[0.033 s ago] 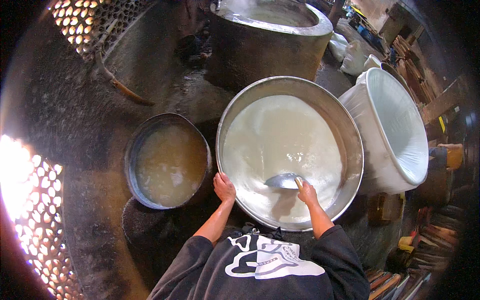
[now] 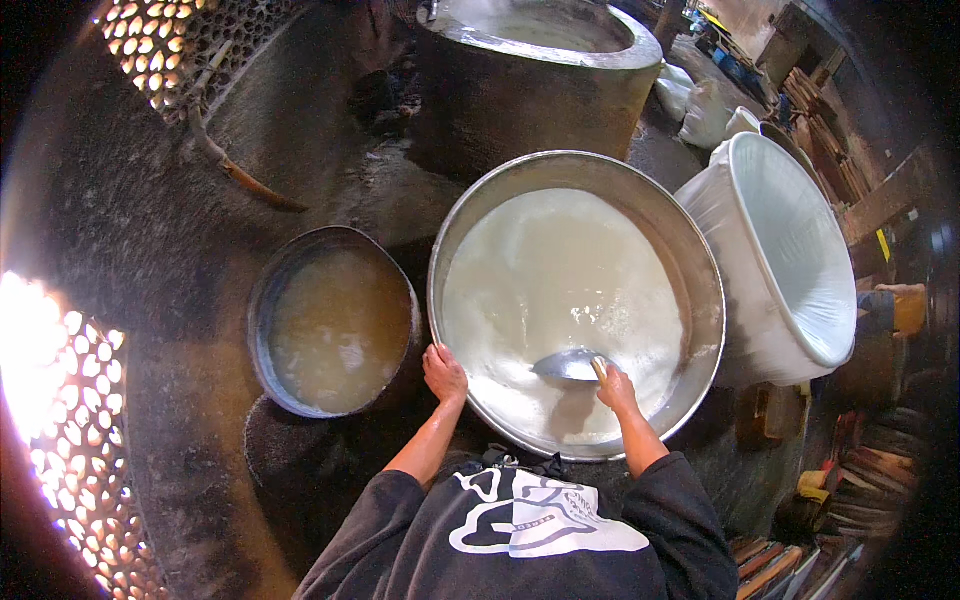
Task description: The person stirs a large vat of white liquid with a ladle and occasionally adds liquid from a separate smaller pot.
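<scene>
Right hand [image 2: 615,387]: over the near right part of the large metal basin [image 2: 703,290], forearm slanting up and inward, fingers wrapped round the short handle of a scoop [image 2: 570,364]. Scoop blade points left, inside the basin rim, at or just above the pale liquid [image 2: 560,260]; contact unclear. Left hand [image 2: 444,374]: at the basin's near left rim, forearm angled up and to the right, fingers bent against the edge; cannot tell whether they clasp it. Smaller round pan [image 2: 262,330] left of the basin; white-lined tub [image 2: 730,290] just beside it, right
</scene>
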### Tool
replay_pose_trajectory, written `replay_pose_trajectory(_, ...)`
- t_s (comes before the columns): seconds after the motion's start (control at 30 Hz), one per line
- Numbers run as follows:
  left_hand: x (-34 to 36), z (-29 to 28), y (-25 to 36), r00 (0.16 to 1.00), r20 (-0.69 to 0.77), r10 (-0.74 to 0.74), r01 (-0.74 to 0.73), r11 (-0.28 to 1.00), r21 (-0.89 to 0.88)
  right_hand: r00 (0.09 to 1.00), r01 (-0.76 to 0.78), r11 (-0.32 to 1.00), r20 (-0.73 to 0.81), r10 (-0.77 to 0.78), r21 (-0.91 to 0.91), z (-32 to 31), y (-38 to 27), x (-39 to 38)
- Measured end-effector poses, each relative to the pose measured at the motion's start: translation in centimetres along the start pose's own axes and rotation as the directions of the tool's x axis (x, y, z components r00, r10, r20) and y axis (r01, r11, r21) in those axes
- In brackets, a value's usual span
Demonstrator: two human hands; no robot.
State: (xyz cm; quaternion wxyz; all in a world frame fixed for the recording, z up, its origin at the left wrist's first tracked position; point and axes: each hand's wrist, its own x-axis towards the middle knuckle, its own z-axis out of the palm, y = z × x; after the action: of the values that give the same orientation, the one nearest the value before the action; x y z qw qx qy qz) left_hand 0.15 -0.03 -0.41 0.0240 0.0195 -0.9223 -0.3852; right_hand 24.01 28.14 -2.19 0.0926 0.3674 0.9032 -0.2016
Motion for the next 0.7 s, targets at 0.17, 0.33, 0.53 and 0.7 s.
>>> replay_pose_trajectory(0.17,-0.2,0.1,0.5,0.998,-0.05,0.028,-0.029,0.999,-0.023,0.995,-0.095,0.995,0.035,0.095,-0.014,-2.3,6.5,-5.2)
replay_pose_trajectory(0.33,-0.2,-0.4,1.1,0.999,-0.041,0.032,-0.035,0.997,-0.062,0.992,-0.111,0.992,0.067,0.108,0.054,-12.4,7.9,-10.1)
replay_pose_trajectory(0.53,0.4,0.1,-0.7,0.999,-0.033,0.026,-0.028,0.998,-0.051,0.979,-0.206,0.939,0.061,0.196,0.275,-22.6,8.1,-9.8)
replay_pose_trajectory(0.7,0.0,-0.4,0.8,0.998,-0.051,0.034,-0.035,0.999,-0.021,0.869,0.068,0.983,-0.495,0.026,0.171,-17.6,10.6,-0.8)
